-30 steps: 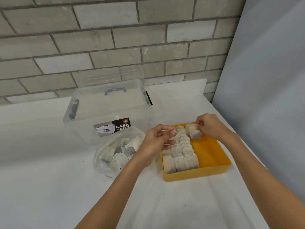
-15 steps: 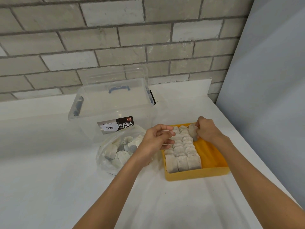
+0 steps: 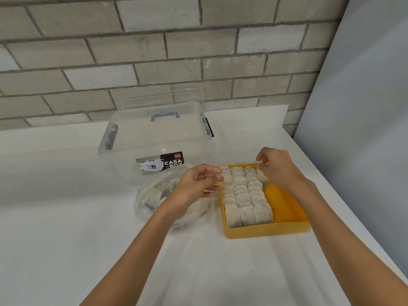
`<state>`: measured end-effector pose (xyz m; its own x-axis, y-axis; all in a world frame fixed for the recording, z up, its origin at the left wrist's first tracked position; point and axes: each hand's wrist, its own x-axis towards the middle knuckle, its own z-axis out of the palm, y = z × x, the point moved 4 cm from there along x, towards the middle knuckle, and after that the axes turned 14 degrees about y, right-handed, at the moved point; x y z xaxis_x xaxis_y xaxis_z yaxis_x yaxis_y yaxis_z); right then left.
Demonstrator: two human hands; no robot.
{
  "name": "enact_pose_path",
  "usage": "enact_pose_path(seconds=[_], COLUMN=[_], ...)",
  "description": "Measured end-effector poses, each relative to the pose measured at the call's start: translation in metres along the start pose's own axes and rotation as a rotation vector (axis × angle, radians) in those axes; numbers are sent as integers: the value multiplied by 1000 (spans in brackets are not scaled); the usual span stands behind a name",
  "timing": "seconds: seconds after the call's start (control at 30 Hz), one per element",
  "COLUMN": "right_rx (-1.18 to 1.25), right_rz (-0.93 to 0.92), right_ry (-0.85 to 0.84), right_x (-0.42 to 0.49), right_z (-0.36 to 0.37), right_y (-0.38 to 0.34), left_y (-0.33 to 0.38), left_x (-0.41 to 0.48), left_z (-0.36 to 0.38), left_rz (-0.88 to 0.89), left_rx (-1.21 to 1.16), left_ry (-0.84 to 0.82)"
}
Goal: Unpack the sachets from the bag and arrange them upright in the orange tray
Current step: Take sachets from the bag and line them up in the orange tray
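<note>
Several sachets (image 3: 152, 197) sit in the clear bag (image 3: 191, 214), in front of the storage box (image 3: 154, 138). My left hand (image 3: 197, 184) hangs loosely curled, holding nothing, btwn bag & orange tray (image 3: 287, 208) — three upright rows (image 3: 244, 196) inside. Right hand (image 3: 279, 170) pinches one sachet (image 3: 263, 180) beside them.

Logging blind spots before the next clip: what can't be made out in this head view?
Head view:
- Far right corner of the orange plastic tray: covered by the right hand; whether its fingers grip the sachet there is unclear.
- Sachets in the clear plastic bag: partly behind the left hand, uncountable.
- Small print on the label of the clear storage box: too small.
</note>
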<state>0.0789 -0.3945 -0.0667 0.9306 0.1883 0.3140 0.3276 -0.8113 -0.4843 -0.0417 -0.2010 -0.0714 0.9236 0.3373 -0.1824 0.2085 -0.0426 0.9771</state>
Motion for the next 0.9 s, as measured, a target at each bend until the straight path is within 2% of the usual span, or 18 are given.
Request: enact_pose_path(seconds=[0.13, 0.2, 0.4, 0.5, 0.63, 0.73, 0.9], right_rx=[146, 227, 330, 275, 163, 116, 249], right_rz=[-132, -191, -330, -355, -373, -373, -276], right_ry=[-66, -104, -347, -435, -508, -534, -503], right_x=[-15, -24, -50, -57, -63, -65, -61], right_z=[2, 11, 68, 94, 120, 123, 111], right_y=[-57, -86, -149, -160, -153, -145, -136], left_y=[1, -2, -27, -40, -50, -54, -52], left_x=[2, 5, 18, 20, 15, 14, 15], left_z=[-37, -57, -86, -88, -86, -89, -92], left_rz=[22, 40, 226, 163, 95, 125, 171], left_rx=[66, 174, 840, 1059, 1077, 1100, 998], left_ry=[42, 84, 120, 94, 27, 77, 139])
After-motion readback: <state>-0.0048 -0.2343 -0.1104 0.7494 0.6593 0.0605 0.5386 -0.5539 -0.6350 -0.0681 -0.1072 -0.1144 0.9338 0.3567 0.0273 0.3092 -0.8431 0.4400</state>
